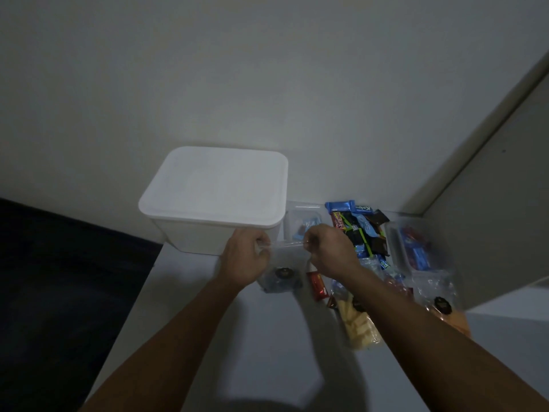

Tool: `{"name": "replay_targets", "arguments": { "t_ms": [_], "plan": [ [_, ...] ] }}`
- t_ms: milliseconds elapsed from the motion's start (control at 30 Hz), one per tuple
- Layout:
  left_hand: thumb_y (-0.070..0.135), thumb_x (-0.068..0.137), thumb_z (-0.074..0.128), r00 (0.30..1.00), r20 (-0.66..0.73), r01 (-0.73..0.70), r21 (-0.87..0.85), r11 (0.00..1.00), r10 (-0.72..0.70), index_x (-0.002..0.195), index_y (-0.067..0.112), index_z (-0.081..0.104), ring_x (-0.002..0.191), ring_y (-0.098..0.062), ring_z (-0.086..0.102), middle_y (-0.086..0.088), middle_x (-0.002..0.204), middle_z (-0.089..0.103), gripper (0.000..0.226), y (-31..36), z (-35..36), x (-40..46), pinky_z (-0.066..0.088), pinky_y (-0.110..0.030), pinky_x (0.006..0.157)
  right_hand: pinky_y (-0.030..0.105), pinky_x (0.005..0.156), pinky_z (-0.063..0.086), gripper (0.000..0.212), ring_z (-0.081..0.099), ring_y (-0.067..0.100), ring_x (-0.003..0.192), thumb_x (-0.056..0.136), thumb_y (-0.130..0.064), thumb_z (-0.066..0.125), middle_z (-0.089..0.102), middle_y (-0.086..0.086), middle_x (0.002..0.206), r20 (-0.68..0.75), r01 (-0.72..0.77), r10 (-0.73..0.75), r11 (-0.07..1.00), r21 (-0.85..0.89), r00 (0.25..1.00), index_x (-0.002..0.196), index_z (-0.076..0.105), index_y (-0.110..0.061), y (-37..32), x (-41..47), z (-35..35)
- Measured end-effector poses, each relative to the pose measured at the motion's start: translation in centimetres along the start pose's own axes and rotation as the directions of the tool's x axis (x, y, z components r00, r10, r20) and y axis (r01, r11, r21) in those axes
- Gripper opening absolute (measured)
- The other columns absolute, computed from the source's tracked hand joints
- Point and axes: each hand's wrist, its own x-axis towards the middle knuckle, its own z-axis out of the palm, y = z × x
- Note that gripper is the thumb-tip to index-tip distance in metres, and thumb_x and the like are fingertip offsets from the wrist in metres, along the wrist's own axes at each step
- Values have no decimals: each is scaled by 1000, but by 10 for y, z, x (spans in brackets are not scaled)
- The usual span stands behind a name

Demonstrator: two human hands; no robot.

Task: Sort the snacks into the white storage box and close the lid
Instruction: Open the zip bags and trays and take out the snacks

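The worktop [267, 352] is pale and runs up to a wall, with the white storage box [214, 200] at about 11 o'clock from the hands, its lid [217, 182] seated flat on top. As things lie, nothing can go in until that lid comes off.

At 2 to 3 o'clock from the hands the loose snacks are heaped: blue and black wrapped bars [359, 227], two clear plastic tubs, one near the box [303, 221] and one at the far right [416, 245], and a clear pouch of pale yellow sticks [359, 325] at 5 o'clock.

Between the hands hangs a clear zip pouch [282, 275] with a dark round label, just in front of the box's near wall. The left hand [246, 257] pinches its top edge at one corner and the right hand [326, 251] pinches the other, fingers of both curled tight on the strip.

This looks like sealing or straightening the pouch mouth before stowing it. To do it well, keep the top edge taut and level, run the pinch along the whole strip so no gap stays, and hold the pouch upright so the contents settle low. Then one hand should free itself to lift the lid; the pouch is light enough for one pinch.

A red wrapped sweet [316, 285] lies just under the right wrist, easy to knock.
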Motion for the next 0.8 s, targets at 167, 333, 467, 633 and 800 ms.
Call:
{"name": "replay_targets", "arguments": {
  "t_ms": [167, 333, 467, 633, 800],
  "plan": [
    [5, 68, 76, 999, -21, -26, -40, 999, 26, 71, 12, 71, 81, -21, 59, -3, 78, 67, 9, 4, -1, 5, 46, -31, 75, 36, 76, 53, 21, 60, 18, 85, 81, 0, 63, 63, -1, 90, 25, 52, -54, 997, 65, 998, 78, 60, -20, 2, 2, 1],
    [7, 69, 76, 1000, -13, 1, -44, 999, -1, 72, 14, 72, 77, -21, 59, -5, 79, 64, 8, 9, 0, 6, 47, -30, 72, 31, 74, 48, 15, 58, 14, 83, 82, -9, 68, 63, -4, 88, 25, 106, -110, 986, 126, 994, 82, 63, -23, 0, 1, 6],
    [7, 70, 76, 1000, 7, -12, -98, 995, 13, 78, 12, 72, 83, -19, 58, -4, 83, 67, 10, 14, -1, 6, 46, -29, 76, 30, 72, 49, 17, 60, 16, 79, 82, -6, 67, 66, -2, 82, -10, 73, -73, 992, 106, 997, 76, 66, -22, -1, 2, 5],
    [8, 70, 75, 997, 28, -64, -86, 994, 67, 72, 16, 73, 80, -15, 54, 3, 76, 67, 8, 20, -1, 7, 44, -30, 72, 28, 72, 49, 11, 59, 10, 75, 81, -7, 70, 62, -8, 77, 4, 84, -84, 993, 85, 996, 79, 72, -18, -3, 2, 3],
    [12, 72, 72, 998, 45, -48, -39, 998, 50, 73, 20, 72, 78, -15, 57, -1, 80, 64, 8, 20, 1, 7, 46, -29, 69, 36, 78, 51, 7, 61, 17, 84, 82, -16, 69, 66, -2, 88, 19, 124, -128, 984, 128, 992, 83, 70, -22, -7, 2, 5]
  ]
}}
